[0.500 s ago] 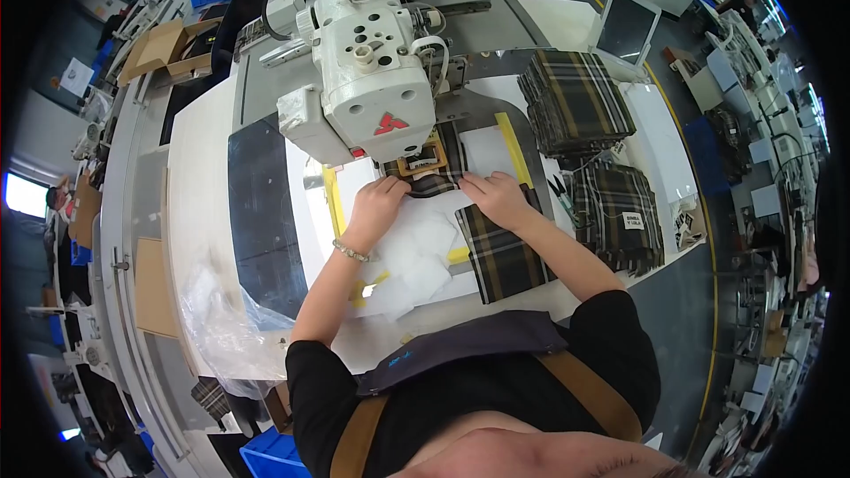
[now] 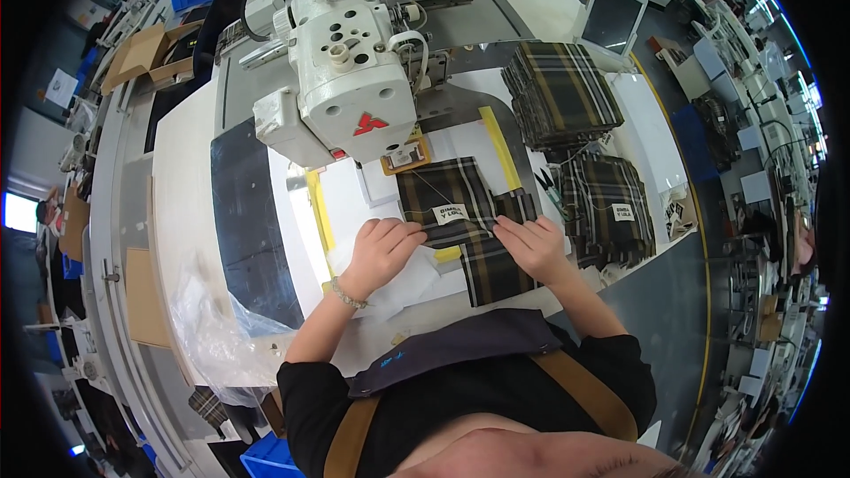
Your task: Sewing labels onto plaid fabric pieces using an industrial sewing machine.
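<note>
A dark plaid fabric piece [image 2: 445, 181] with a white sewn-on label [image 2: 449, 214] lies on the work surface, its near edge folded up. My left hand [image 2: 382, 255] pinches that edge at its left end. At the right end, my right hand [image 2: 534, 248] grips the same edge. A thin thread runs from the label toward the machine. Just beyond the fabric is a yellow-orange clamp frame [image 2: 406, 156], below the white sewing machine head [image 2: 356, 93]. Another plaid piece [image 2: 496, 274] lies under and in front of my right hand.
At the right stand a tall stack of plaid pieces [image 2: 564, 93] and a nearer pile of labelled ones [image 2: 611, 208], with thread snips [image 2: 551, 190] beside them. A screen [image 2: 611, 13] stands behind. Yellow tape strips [image 2: 500, 149] mark the work surface. Clear plastic [image 2: 212, 327] lies at left.
The plaid piece has come out from under the clamp frame toward me, and its white label now shows in full. Both hands have drawn nearer with it, the right one also moving rightward.
</note>
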Action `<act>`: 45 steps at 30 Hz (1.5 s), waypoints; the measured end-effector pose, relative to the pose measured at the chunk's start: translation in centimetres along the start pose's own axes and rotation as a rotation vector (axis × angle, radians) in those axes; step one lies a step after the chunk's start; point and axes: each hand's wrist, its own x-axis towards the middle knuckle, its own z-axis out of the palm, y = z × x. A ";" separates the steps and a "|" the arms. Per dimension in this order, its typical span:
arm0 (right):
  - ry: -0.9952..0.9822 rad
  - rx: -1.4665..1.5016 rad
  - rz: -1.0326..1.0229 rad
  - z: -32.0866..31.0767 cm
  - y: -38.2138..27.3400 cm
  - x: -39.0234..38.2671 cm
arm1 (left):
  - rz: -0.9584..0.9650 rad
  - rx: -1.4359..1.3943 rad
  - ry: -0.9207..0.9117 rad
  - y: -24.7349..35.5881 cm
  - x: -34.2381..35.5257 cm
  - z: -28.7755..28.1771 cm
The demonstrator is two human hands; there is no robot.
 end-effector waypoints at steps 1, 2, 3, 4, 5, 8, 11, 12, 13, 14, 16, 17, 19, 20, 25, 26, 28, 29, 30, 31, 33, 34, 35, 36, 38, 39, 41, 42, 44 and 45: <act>0.000 -0.005 0.005 -0.1 0.3 -0.2 | 0.052 0.062 0.063 0.6 0.1 -0.3; 0.010 -0.042 0.090 -0.1 0.7 -0.3 | 0.104 0.124 0.127 1.2 0.3 -0.6; 0.020 -0.074 0.171 0.0 1.2 -0.4 | 0.149 0.116 0.144 1.7 0.3 -0.9; 0.022 -0.073 0.172 -0.1 2.0 -0.5 | 0.151 0.117 0.143 2.1 0.4 -1.1; -0.047 -0.151 0.334 -0.2 2.9 -0.7 | 0.238 0.094 0.146 2.4 0.5 -1.3; -0.184 -0.291 0.604 -0.5 4.5 -1.6 | 0.398 0.045 0.141 3.2 0.9 -1.8; -0.272 -0.314 0.765 0.7 5.9 -3.1 | 0.510 0.092 0.105 4.2 1.1 -2.0; -0.299 -0.270 0.811 1.2 6.1 -3.5 | 0.514 0.094 0.104 4.4 1.2 -2.1; -0.295 -0.270 0.813 1.6 6.3 -3.7 | 0.513 0.106 0.098 4.6 1.2 -2.2; -0.290 -0.231 0.857 1.9 6.4 -3.9 | 0.512 0.118 0.092 4.7 1.2 -2.3; -0.284 -0.188 0.898 2.1 6.4 -3.6 | 0.503 0.125 0.097 4.8 1.1 -2.4; -0.283 -0.143 0.920 1.8 6.4 -3.3 | 0.495 0.128 0.104 4.8 1.0 -2.5; -0.281 -0.099 0.940 1.4 6.3 -2.8 | 0.496 0.138 0.109 4.9 1.0 -2.5; -0.272 -0.078 0.925 1.1 6.0 -2.8 | 0.497 0.145 0.114 5.0 1.0 -2.6; -0.159 -0.039 0.671 -0.9 4.6 -1.5 | 0.492 0.119 0.091 5.5 0.4 -2.7; -0.068 -0.026 0.607 -1.2 4.4 -0.9 | 0.493 0.111 0.103 5.6 0.4 -2.6; 0.021 -0.016 0.552 -1.5 3.8 -0.2 | 0.502 0.105 0.101 5.7 0.4 -2.7; -0.010 0.128 0.707 -1.5 3.4 0.1 | 0.510 0.104 0.101 5.8 0.4 -2.7; -0.038 0.273 0.860 -1.5 3.2 0.5 | 0.514 0.102 0.100 5.8 0.5 -2.6; -0.037 0.274 0.861 -1.4 2.8 1.3 | 0.517 0.101 0.108 5.9 0.5 -2.4; -0.204 0.404 0.817 -1.4 2.3 3.3 | 0.519 0.097 0.117 6.0 0.5 -2.3; -0.203 0.402 0.819 -0.8 2.2 3.8 | 0.524 0.092 0.113 6.2 0.6 -2.3; -0.183 0.396 0.580 0.2 2.3 4.0 | 0.529 0.088 0.109 6.3 0.7 -2.4; -0.160 0.386 0.339 1.2 2.5 4.4 | 0.530 0.089 0.110 6.3 0.8 -2.4; -0.251 0.221 0.240 2.5 2.5 5.4 | 0.527 0.100 0.101 6.6 0.8 -2.4; -0.338 0.057 0.139 3.2 2.5 6.0 | 0.525 0.102 0.100 6.7 0.8 -2.4; -0.269 0.043 0.058 4.3 2.5 7.0 | 0.521 0.110 0.122 6.8 0.8 -2.3; -0.201 0.026 -0.023 4.8 2.5 7.5 | 0.519 0.114 0.121 6.8 0.8 -2.3; -0.199 -0.008 -0.076 5.7 2.2 8.1 | 0.520 0.106 0.121 6.8 0.8 -2.2; -0.200 -0.042 -0.129 6.1 2.0 8.4 | 0.517 0.108 0.120 6.8 0.7 -2.2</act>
